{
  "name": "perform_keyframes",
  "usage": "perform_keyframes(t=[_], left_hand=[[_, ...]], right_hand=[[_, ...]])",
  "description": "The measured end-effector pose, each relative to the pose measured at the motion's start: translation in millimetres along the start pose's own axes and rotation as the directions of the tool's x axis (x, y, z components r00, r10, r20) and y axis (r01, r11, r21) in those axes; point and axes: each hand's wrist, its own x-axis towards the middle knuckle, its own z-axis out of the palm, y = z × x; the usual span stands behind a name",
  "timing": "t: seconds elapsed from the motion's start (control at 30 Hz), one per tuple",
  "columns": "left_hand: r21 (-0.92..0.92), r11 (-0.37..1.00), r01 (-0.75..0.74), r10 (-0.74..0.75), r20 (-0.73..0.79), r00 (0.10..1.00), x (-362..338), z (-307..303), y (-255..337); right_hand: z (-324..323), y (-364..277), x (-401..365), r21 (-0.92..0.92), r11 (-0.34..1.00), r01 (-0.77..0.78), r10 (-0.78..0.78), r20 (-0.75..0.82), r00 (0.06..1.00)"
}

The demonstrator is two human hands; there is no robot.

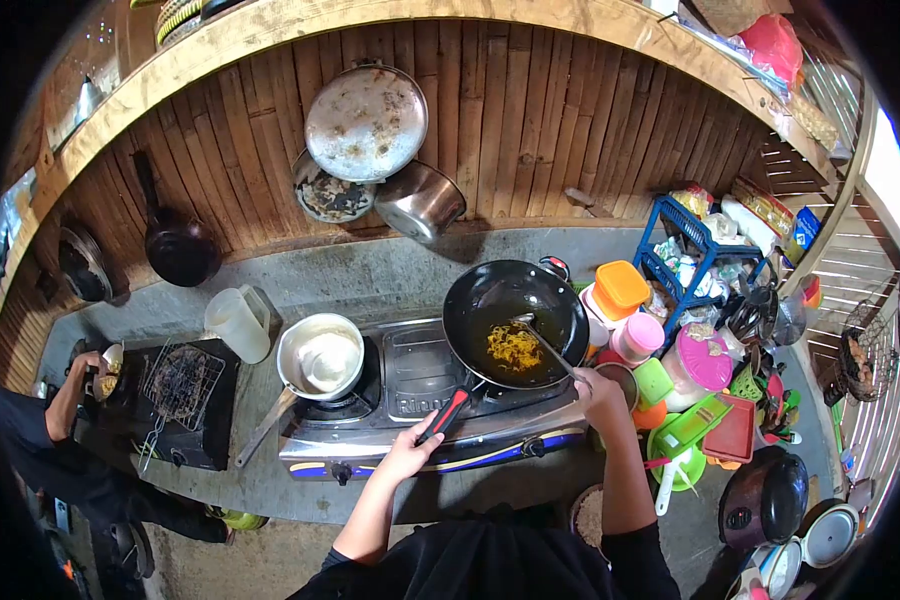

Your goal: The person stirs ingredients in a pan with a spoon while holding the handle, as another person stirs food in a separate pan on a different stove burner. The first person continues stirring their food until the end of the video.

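Note:
A black wok (pixel 468 325) stands on the right burner of the gas stove (pixel 415 365). Its long black-and-red handle (pixel 453 408) points toward me, with the fingers of my left hand (pixel 408 452) closed round its end. Shredded yellow-orange food (pixel 515 346) lies in the wok's middle, in what looks like oil. My right hand (pixel 600 392) grips the handle of a metal cooking utensil (pixel 550 347) at the wok's right edge. The utensil's head rests among the food; whether it is a spatula or a ladle, I cannot make out.
On the left burner sits a light metal saucepan (pixel 320 355), handle toward the front. A translucent pitcher (pixel 238 325) and a small stove with a wire grate (pixel 183 378) are farther left. Another person's hand (pixel 88 368) is there. Colourful containers (pixel 705 355) crowd the right side.

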Motion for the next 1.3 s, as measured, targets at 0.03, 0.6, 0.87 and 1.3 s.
perform_keyframes(t=[0.03,0.6,0.87,1.3], left_hand=[[-0.003,1.000,0.002,-0.002,0.000,1.000,0.2,0.3,0.1],[-0.006,1.000,0.011,-0.011,-0.012,1.000,-1.6,3.5,1.4],[-0.019,1.000,-0.009,0.009,-0.025,1.000,-2.2,5.7,0.5],[0.022,1.000,0.003,-0.002,-0.019,1.000,-0.1,0.5,-0.4]], right_hand=[[-2.9,-0.5,-3.3,-0.002,1.000,0.000,0.000,0.003,1.000],[-83.1,-18.8,-73.5,-0.034,0.983,-0.178,0.180,0.075,0.981],[-94.1,-24.1,-74.1,-0.163,0.972,-0.169,0.185,0.089,0.979],[-20.7,-13.3,-38.4,0.059,0.996,-0.062,0.057,0.083,0.995]])
